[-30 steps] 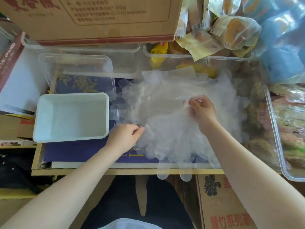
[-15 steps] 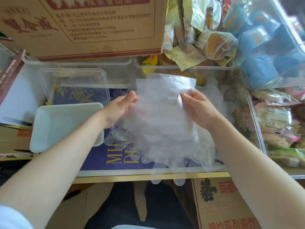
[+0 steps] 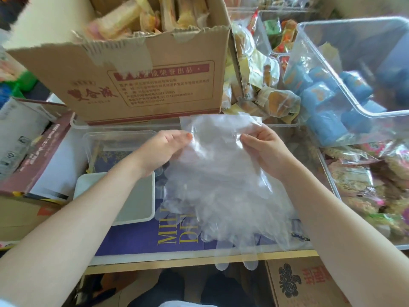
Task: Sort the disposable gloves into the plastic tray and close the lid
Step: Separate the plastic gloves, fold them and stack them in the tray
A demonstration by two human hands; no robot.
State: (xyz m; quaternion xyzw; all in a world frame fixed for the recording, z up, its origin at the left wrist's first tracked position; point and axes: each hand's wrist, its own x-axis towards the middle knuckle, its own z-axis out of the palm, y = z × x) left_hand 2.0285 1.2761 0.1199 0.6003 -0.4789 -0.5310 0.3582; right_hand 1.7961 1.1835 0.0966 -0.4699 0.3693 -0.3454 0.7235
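A stack of clear disposable gloves [image 3: 221,173] hangs in front of me, cuffs up and fingers dangling over the table's front edge. My left hand [image 3: 163,149] holds the stack's left side near the top, fingers fairly straight against the film. My right hand [image 3: 265,147] pinches the right side near the cuffs. The white plastic tray [image 3: 135,200] sits below my left wrist, partly hidden by my forearm. Its clear lid [image 3: 106,140] lies just behind it.
A torn cardboard box [image 3: 143,85] of snacks stands behind the lid. Clear bins [image 3: 354,85] with wrapped snacks and blue packets fill the right side. A purple book [image 3: 141,238] lies under the gloves. Another carton [image 3: 305,282] sits below the table edge.
Both hands lifted the glove stack off the table and raised it upright. My left hand moved from the stack's lower left corner up to its upper left side. The view tilted up.
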